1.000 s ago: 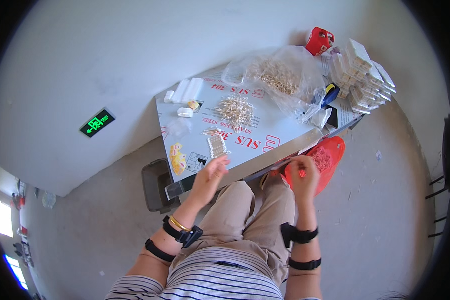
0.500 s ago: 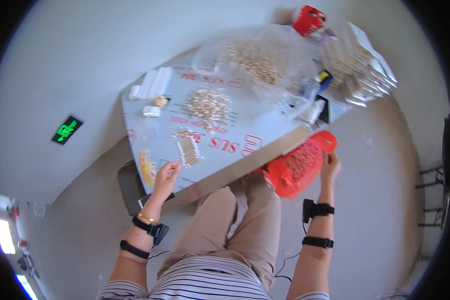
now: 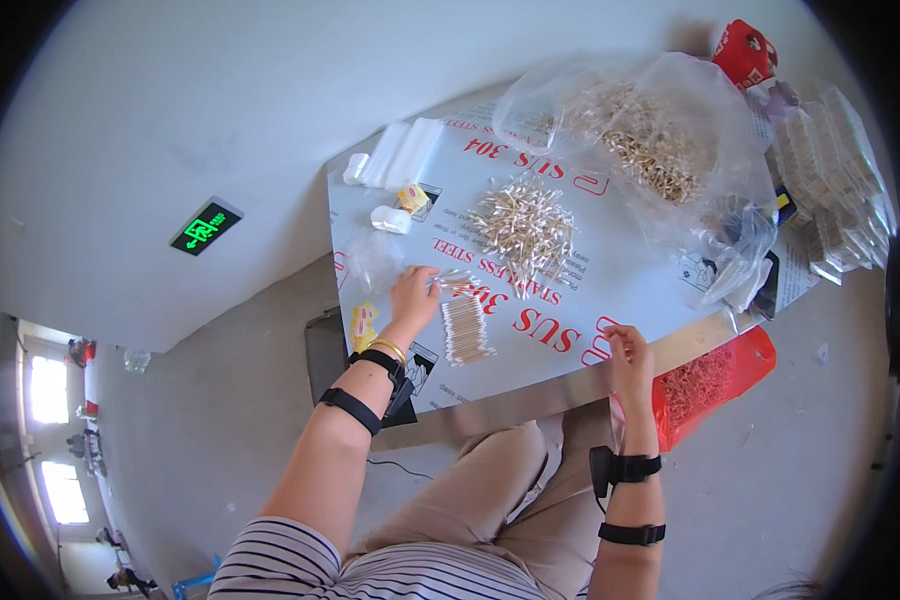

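My left hand (image 3: 415, 297) is over the table, its thumb and index finger apart beside a small loose bunch of cotton swabs (image 3: 456, 282). Just below that bunch, a neat row of cotton swabs (image 3: 467, 328) lies side by side. A larger loose heap of cotton swabs (image 3: 526, 230) sits farther back. My right hand (image 3: 630, 362) is above the table's front edge, fingers curled in toward the thumb; whatever they may hold is too small to make out. Below and right of it, a red plastic bag (image 3: 735, 380) holds pinkish-red shredded material (image 3: 694, 386).
A big clear bag of swabs (image 3: 655, 165) stands at the back of the table (image 3: 390, 260). Stacked clear packs (image 3: 832, 185) and a red package (image 3: 745, 55) are at right. White rolls (image 3: 400, 155), a small white roll (image 3: 391, 220) and yellow packets (image 3: 363, 325) lie at left.
My head view has shifted, so the table appears farther right. My left hand has moved forward to the small swab bunch. My right hand has come from over the red bag to the table's edge.
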{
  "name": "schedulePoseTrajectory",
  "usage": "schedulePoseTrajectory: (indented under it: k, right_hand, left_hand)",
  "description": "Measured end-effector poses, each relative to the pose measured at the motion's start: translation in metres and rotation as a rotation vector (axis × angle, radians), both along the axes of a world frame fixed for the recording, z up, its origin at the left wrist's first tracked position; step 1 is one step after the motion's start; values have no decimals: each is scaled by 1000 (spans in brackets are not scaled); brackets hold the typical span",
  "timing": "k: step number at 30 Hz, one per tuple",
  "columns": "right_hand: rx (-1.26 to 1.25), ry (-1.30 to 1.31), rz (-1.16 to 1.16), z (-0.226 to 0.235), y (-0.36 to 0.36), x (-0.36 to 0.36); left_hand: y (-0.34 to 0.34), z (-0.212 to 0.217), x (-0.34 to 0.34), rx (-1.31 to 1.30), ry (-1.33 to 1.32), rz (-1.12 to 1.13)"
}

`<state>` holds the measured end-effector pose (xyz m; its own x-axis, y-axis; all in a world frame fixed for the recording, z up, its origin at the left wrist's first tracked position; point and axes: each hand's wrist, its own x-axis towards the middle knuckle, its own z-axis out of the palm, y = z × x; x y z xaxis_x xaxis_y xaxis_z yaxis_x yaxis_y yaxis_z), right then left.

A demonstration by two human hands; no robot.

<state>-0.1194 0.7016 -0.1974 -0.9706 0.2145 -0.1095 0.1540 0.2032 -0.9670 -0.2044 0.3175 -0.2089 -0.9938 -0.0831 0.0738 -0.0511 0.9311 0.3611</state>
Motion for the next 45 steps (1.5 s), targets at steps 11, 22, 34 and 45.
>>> schedulePoseTrajectory:
  k: [11,22,34,45]
  right_hand:
    - [777,155,-128,-36,-64,-21]
    - [833,165,-129,-37,-66,-24]
    - [831,154,-129,-37,-65,-24]
    - [829,182,-145,-38,-64,-24]
  left_hand:
    - [-3,6,-20,260,-174,-225]
    - [-6,15,-39,204,-192,-305]
    - [40,-15,27,-314,-80,-445]
    - [55,-15,15,-376,-54,-293]
